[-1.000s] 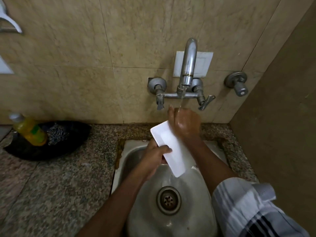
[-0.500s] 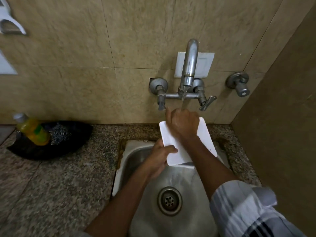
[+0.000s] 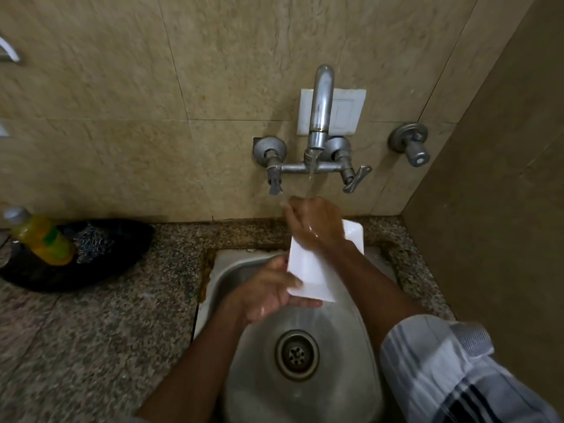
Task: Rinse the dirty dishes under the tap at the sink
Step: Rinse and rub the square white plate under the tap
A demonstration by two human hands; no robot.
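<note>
A white rectangular plate [image 3: 308, 271] is held over the steel sink [image 3: 345, 331], tilted, below the wall tap [image 3: 319, 117]. Water runs from the spout onto my right hand [image 3: 314, 222], which lies on the plate's upper part with fingers curled. My left hand [image 3: 268, 290] grips the plate's lower left corner, thumb on top and fingers under it. The plate's far corner shows to the right of my right wrist. The drain [image 3: 296, 354] sits in the sink's middle below the plate.
A black pan [image 3: 100, 264] rests on the granite counter [image 3: 91, 346] at left, holding a yellow bottle [image 3: 42, 236] and a steel scrubber [image 3: 91, 242]. A second valve [image 3: 412, 143] sticks out of the tiled wall at right. A side wall closes the right.
The plate has turned in my hands from lying crosswise to running diagonally again. My left hand shifted to its lower corner; my right hand stays on top under the stream.
</note>
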